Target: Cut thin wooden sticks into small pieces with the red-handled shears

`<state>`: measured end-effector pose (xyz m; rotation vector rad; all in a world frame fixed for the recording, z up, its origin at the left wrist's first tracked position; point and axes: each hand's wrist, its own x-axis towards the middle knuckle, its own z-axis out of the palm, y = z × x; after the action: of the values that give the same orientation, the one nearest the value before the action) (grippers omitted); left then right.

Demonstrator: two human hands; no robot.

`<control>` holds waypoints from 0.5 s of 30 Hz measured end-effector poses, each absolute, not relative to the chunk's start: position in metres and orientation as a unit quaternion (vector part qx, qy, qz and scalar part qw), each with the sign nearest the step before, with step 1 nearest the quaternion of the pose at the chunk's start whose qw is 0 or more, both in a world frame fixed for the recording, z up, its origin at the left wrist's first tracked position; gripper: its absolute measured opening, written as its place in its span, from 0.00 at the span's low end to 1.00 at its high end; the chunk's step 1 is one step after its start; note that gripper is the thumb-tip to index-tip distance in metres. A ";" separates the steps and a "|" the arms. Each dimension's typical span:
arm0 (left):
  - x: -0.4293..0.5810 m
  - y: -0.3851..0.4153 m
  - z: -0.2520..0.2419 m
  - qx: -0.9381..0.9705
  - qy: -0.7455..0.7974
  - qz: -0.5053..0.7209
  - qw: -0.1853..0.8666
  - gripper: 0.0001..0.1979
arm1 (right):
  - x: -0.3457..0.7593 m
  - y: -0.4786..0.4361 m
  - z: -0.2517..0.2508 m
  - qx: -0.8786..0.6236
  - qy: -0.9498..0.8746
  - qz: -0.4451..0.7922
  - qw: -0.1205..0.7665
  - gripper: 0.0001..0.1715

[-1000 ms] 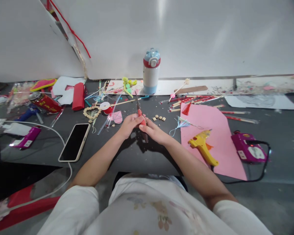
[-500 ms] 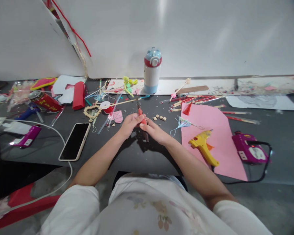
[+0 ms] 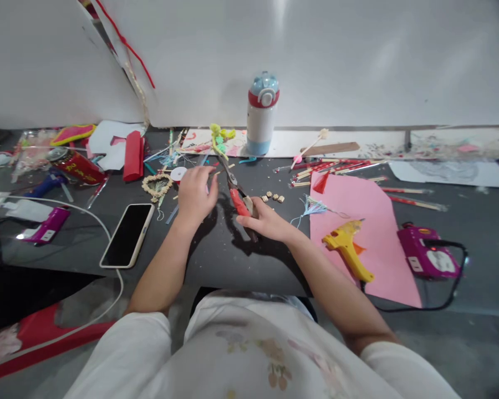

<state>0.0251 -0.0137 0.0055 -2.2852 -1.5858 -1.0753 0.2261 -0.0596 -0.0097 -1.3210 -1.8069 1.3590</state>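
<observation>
My left hand is closed on a thin wooden stick, whose ends show on both sides of the fingers. The exact grip is partly hidden. In my right hand are long-nosed pliers with red handles, their dark jaws pointing away from me. A few small pale wooden pieces lie just beyond my right hand. Left of my left hand are a white-ended spool and a heart-shaped beaded loop.
A water bottle stands at the back. To the right, a yellow glue gun rests on pink paper, beside a purple power box. A phone, a red can and a white cable are left.
My hands have parted. The left reached left and forward onto the stick, which has shifted left and turned. The right keeps the pliers, now seen with their handles spread.
</observation>
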 end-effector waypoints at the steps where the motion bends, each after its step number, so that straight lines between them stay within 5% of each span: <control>1: 0.025 -0.013 0.005 -0.771 -0.529 -0.349 0.065 0.14 | 0.226 -0.060 -0.009 -0.485 -0.670 0.502 0.253 0.32; 15: 0.007 -0.010 0.003 -0.800 -0.482 -0.350 0.072 0.13 | 0.228 -0.064 -0.004 -0.443 -0.707 0.502 0.227 0.33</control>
<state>0.0069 -0.0105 0.0028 -2.4049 -1.4500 -1.0510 0.2277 -0.0640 -0.0043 -1.2219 -1.9480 1.3844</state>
